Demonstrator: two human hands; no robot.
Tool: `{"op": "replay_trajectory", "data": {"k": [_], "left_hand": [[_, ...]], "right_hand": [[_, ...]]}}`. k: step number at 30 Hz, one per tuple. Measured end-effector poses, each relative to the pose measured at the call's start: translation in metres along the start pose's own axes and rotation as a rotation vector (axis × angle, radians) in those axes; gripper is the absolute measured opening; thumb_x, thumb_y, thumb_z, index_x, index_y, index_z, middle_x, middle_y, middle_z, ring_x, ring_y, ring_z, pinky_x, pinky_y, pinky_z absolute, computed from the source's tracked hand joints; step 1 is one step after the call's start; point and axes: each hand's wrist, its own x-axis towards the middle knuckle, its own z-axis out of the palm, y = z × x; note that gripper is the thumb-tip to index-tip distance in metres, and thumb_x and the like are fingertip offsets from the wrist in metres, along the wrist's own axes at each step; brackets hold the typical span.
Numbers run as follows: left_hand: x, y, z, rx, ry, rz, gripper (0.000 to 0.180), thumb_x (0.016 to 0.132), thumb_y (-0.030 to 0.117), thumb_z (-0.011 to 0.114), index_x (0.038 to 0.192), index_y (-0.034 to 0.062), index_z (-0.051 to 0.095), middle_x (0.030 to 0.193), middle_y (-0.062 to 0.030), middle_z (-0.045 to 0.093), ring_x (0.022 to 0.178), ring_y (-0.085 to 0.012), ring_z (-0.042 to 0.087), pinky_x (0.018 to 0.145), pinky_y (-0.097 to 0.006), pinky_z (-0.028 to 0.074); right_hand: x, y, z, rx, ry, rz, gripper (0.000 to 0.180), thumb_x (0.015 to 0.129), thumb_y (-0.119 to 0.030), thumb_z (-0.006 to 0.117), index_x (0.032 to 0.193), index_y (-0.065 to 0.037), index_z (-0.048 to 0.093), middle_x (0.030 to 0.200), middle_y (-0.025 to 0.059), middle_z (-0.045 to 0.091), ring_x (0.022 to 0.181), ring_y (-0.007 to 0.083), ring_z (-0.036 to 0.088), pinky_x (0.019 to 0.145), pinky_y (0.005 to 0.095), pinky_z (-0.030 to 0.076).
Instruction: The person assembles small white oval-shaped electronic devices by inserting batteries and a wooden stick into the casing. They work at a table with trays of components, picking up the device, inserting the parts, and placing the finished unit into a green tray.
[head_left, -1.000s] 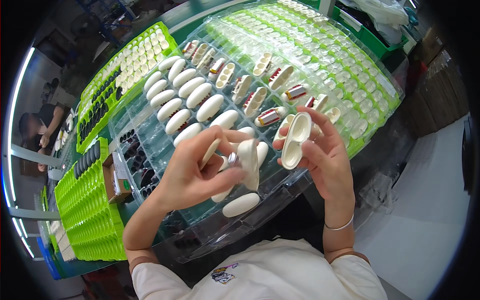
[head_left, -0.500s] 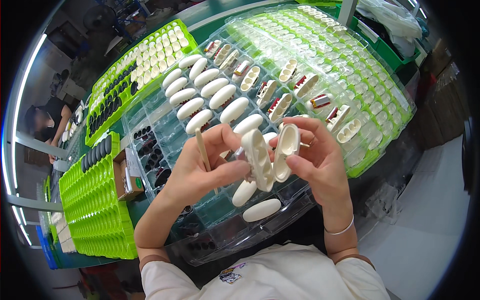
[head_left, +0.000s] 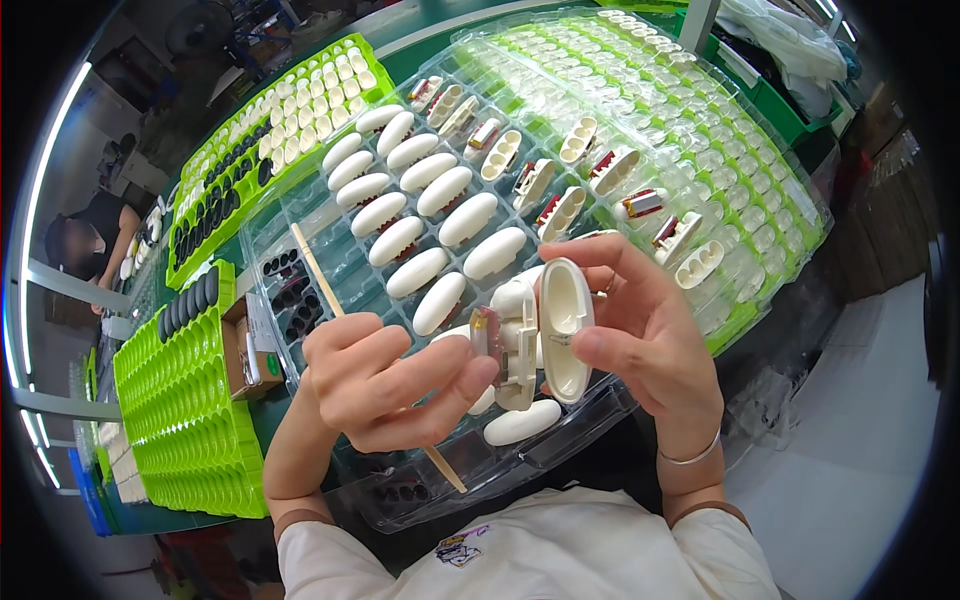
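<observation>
- White plastic case (head_left: 545, 335), open like a clamshell, is held up between both hands above the near edge of a clear tray (head_left: 300, 225).
- Its oval lid (head_left: 566, 325) stands upright on the right side; the body half (head_left: 515, 345) sits just to its left, with a small reddish-brown part (head_left: 487, 330) showing at the body's left edge.
- Right hand (head_left: 645, 345) is closed on the case: the thumb presses the front of the lid, the fingers curl around behind it.
- Left hand (head_left: 385, 375) is closed too, its fingertips touching the body half from the left side.
- A thin wooden stick (head_left: 318, 275) passes through the left hand's grip, running from the upper left over the tray down to a tip near the shirt (head_left: 540, 550).
- One closed white case (head_left: 520, 423) lies in the tray just below the held one.
- More closed white cases (head_left: 420, 215) fill rows in the tray beyond the hands; open ones (head_left: 560, 205) lie farther right.
- Green trays (head_left: 185, 400) stand well to the left.
- Another person (head_left: 90, 240) is at the far left edge.
</observation>
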Motion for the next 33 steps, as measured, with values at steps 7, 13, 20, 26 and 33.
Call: {"op": "replay_trajectory", "data": {"k": [7,13,20,26,33], "left_hand": [[0.000,-0.001,0.005,0.029,-0.005,0.032,0.027,0.062,0.002,0.070,0.086,0.0078,0.058,0.073,-0.0054,0.058,0.040,-0.0084,0.036,0.036,-0.022,0.021],[-0.001,-0.002,0.004,0.028,0.007,0.033,0.026,0.063,0.002,0.070,0.085,0.0073,0.058,0.072,-0.0050,0.058,0.039,-0.0074,0.035,0.036,-0.022,0.020],[0.000,0.000,0.005,0.022,0.010,0.015,0.025,0.064,0.003,0.070,0.085,0.0078,0.058,0.072,-0.0051,0.059,0.038,-0.0069,0.035,0.036,-0.021,0.020],[-0.001,-0.002,0.007,0.020,0.008,0.038,0.029,0.062,0.004,0.070,0.089,0.0071,0.059,0.075,-0.0056,0.061,0.039,-0.0076,0.036,0.036,-0.022,0.023],[0.008,-0.003,0.006,-0.742,-0.152,-0.717,0.063,0.057,0.011,0.076,0.114,0.0005,0.050,0.074,-0.0052,0.061,0.039,-0.0009,0.029,0.037,-0.016,0.023]], "right_hand": [[0.000,0.005,0.003,-0.091,-0.018,-0.058,0.048,0.074,-0.009,0.067,0.115,-0.002,0.043,0.104,0.0087,0.052,0.099,0.0155,0.051,0.079,0.0276,0.045],[0.001,0.010,0.001,-0.122,-0.014,-0.045,0.048,0.074,-0.010,0.067,0.115,-0.003,0.043,0.102,0.0089,0.053,0.100,0.0157,0.051,0.082,0.0277,0.043],[0.001,0.013,0.004,-0.086,-0.003,0.010,0.048,0.074,-0.011,0.066,0.115,-0.002,0.043,0.101,0.0100,0.054,0.096,0.0162,0.053,0.077,0.0276,0.046],[0.000,0.013,0.007,-0.078,0.048,0.022,0.047,0.074,-0.010,0.067,0.113,-0.003,0.043,0.101,0.0114,0.054,0.094,0.0175,0.054,0.076,0.0283,0.047],[-0.001,0.019,0.008,-0.043,0.086,-0.028,0.048,0.072,-0.007,0.067,0.113,-0.003,0.042,0.103,0.0117,0.053,0.095,0.0173,0.053,0.075,0.0282,0.048]]}}
